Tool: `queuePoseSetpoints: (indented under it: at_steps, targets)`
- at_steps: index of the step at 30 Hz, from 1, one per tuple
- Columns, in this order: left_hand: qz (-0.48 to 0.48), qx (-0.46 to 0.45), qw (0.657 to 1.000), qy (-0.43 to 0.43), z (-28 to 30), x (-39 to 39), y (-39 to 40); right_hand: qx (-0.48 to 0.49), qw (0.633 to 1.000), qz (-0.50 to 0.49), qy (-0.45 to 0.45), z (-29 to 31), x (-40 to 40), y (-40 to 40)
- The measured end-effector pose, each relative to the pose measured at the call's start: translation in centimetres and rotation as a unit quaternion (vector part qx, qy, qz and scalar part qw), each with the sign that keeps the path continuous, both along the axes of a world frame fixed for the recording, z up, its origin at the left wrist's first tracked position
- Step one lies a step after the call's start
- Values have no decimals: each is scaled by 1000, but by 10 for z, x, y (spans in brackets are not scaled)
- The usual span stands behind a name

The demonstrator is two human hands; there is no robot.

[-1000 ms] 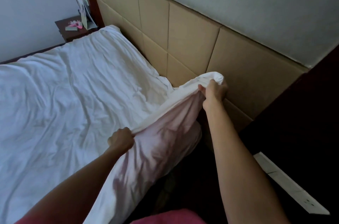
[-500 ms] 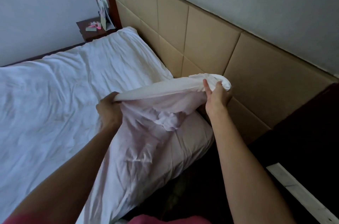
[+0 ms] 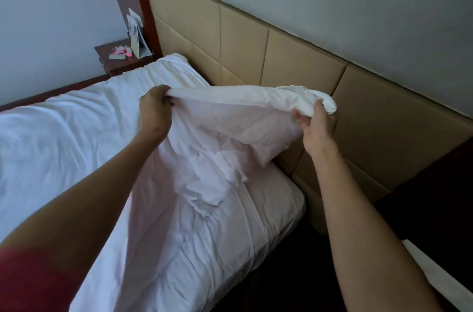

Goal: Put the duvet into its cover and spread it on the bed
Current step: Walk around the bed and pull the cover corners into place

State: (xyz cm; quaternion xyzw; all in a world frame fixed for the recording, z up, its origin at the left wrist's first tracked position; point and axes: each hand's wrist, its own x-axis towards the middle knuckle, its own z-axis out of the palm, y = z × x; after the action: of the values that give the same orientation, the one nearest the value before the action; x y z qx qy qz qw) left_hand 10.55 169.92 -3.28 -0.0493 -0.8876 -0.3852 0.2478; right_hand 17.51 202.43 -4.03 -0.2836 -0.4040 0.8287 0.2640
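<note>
A white duvet in its cover (image 3: 76, 137) lies spread over most of the bed. Its near top edge (image 3: 230, 93) is lifted off the mattress and stretched between my hands. My left hand (image 3: 154, 109) is shut on the edge toward the middle of the bed. My right hand (image 3: 316, 123) grips the bunched corner beside the headboard. Under the raised cloth the bare mattress corner (image 3: 276, 199) shows.
A tan padded headboard (image 3: 294, 55) runs along the wall on the right. At the far corner a dark wooden nightstand (image 3: 120, 62) carries a card and small pink items. Dark floor lies beside the bed, with a white strip (image 3: 440, 276) at the lower right.
Both hands have risen, lifting the duvet's top edge higher and pulling it taut. My left hand went up and toward the headboard. The mattress corner is now uncovered.
</note>
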Motion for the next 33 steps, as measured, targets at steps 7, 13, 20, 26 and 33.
queuePoseSetpoints:
  at_steps: [7, 13, 20, 26, 33]
  targets:
    - [-20, -10, 1000, -2, -28, -31, -18, 0, 1000, -8, -4, -22, -33, -20]
    - [-4, -12, 1000, -20, -61, -79, -26, 51, 998, 22, -32, -35, -90, -29]
    - [77, 28, 992, -91, -85, -172, -20, 76, 993, 79, -31, -49, -212, -31]
    - [132, 39, 985, -105, -89, -267, -15, 118, 984, 127, -45, -78, -324, -19]
    - [36, -22, 972, -233, -147, -300, -28, 218, 923, 263, -176, -136, -396, -19]
